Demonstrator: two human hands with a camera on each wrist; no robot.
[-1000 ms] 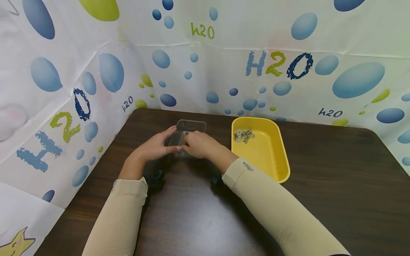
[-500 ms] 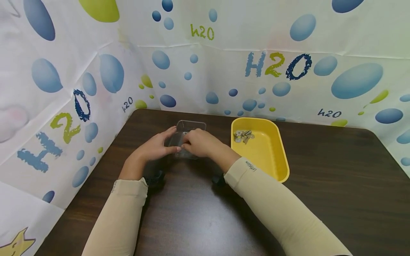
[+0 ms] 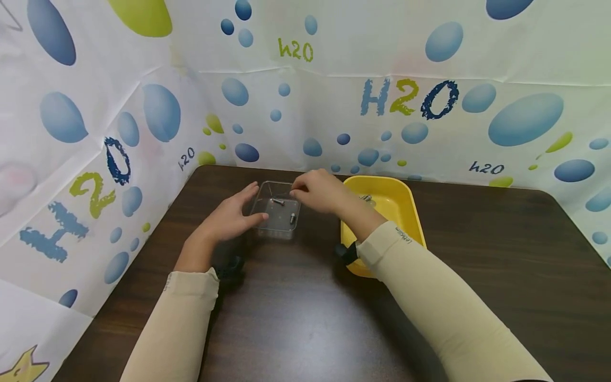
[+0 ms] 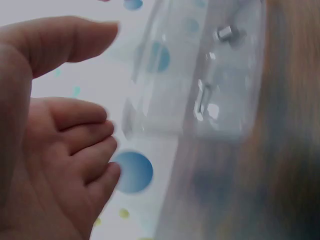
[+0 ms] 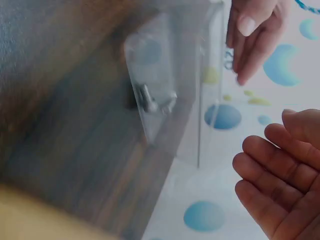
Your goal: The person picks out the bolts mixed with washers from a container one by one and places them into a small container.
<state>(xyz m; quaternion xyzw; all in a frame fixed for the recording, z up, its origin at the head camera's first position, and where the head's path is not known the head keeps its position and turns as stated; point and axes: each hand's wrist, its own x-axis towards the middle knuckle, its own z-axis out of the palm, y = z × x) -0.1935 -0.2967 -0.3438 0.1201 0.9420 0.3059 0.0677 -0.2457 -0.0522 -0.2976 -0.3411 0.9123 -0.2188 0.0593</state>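
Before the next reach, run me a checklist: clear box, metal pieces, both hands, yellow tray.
1. Clear box upright on the table: ok.
2. Two metal pieces lying inside the box: ok.
3. Right hand free: ok, nothing seen in its fingers.
4. Left hand steadying the box: cannot tell; it is beside the left wall, contact unclear.
5. Clear head-camera view of the hardware in the yellow tray: not ok, the right arm partly blocks it.

Left grip point(image 3: 229, 217) relaxed, thumb point(image 4: 75, 40) apart
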